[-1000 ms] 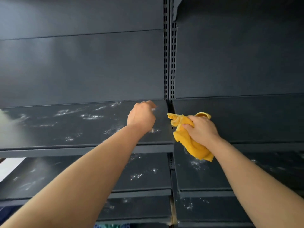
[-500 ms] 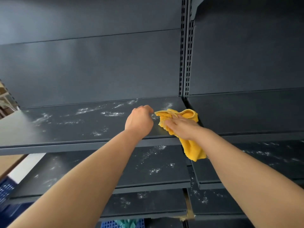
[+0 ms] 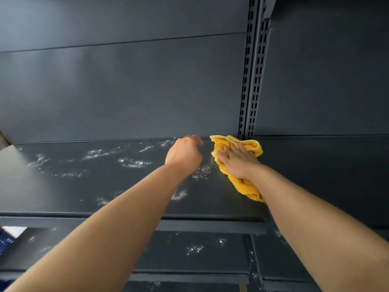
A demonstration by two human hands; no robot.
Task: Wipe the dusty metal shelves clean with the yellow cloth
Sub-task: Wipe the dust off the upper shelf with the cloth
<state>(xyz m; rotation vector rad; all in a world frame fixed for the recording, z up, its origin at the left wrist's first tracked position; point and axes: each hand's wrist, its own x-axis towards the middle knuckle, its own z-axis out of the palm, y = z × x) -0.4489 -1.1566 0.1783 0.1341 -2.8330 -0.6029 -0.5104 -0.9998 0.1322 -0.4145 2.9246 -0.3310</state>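
A dark metal shelf (image 3: 84, 186) carries white dust patches across its left and middle. At its back right corner lies the yellow cloth (image 3: 244, 184), and my right hand (image 3: 237, 163) presses flat on it with fingers spread straight. My left hand (image 3: 184, 155) hovers just left of the cloth over the shelf with fingers curled and nothing in it. Dust specks lie right beside the cloth's left edge.
A slotted upright post (image 3: 251, 81) rises behind the cloth between two shelf bays. Lower shelves (image 3: 200, 249) below also carry dust. The right bay's shelf (image 3: 326, 165) looks dark and plain. A blue crate (image 3: 5, 241) shows at the lower left edge.
My right hand went from gripping the bunched cloth in the air to laying it on the shelf's back right corner and pressing it flat. My left hand stayed curled nearby.
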